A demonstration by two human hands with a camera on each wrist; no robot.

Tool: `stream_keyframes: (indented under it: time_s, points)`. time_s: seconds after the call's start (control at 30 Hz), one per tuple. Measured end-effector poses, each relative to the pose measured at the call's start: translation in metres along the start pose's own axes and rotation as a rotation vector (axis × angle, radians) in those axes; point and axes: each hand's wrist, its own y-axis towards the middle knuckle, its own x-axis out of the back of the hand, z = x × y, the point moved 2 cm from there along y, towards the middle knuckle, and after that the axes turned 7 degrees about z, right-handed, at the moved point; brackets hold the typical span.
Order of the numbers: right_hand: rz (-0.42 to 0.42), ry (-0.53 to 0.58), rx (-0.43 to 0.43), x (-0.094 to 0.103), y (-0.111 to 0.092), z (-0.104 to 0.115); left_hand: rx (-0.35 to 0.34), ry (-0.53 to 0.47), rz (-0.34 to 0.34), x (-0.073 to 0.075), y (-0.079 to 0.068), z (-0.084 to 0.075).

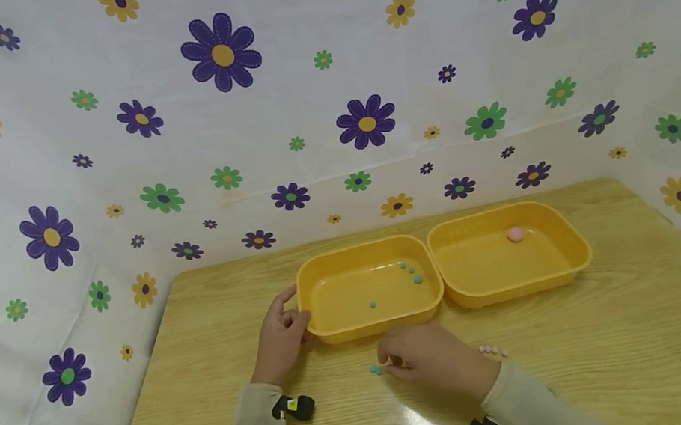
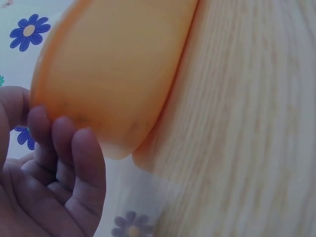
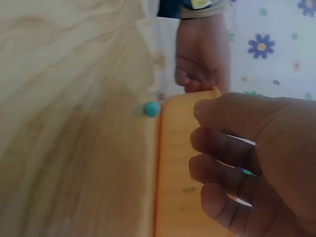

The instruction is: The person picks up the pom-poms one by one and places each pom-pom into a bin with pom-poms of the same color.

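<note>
My left hand (image 1: 278,337) holds the left end of a yellow tray (image 1: 361,332), its fingertips against the outer wall in the left wrist view. Inside that tray lie several small blue balls (image 1: 418,279). In front of it, low over the table, is my right hand (image 1: 435,361), fingers loosely bent. The right wrist view shows a gap between thumb and fingers and nothing held. Close to its fingertips, a few blue balls (image 1: 376,370) lie on the wood; one blue ball (image 3: 151,109) appears in the right wrist view. Several small pale pink balls (image 1: 493,350) lie right of this hand.
A second yellow tray (image 1: 518,287) stands against the first one's right side and holds a larger pink ball (image 1: 515,234). Both stand on a wood-grain table (image 1: 658,308). A white flower-printed cloth (image 1: 293,99) hangs behind and at the sides.
</note>
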Motion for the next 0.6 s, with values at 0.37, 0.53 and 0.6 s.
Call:
stream_keyframes:
  time_s: [0.37,0.53,0.6]
  points:
    - [0.050,-0.031,0.050,-0.016,-0.001,0.001,0.004,0.013,0.000,0.000,0.000,0.001]
    - [0.085,-0.016,0.038,-0.016,-0.001,0.004,-0.004,0.011,0.002,0.000,0.001,0.001]
    - [0.090,-0.013,0.029,-0.016,-0.002,0.004,-0.007,0.008,0.002,0.000,0.001,0.001]
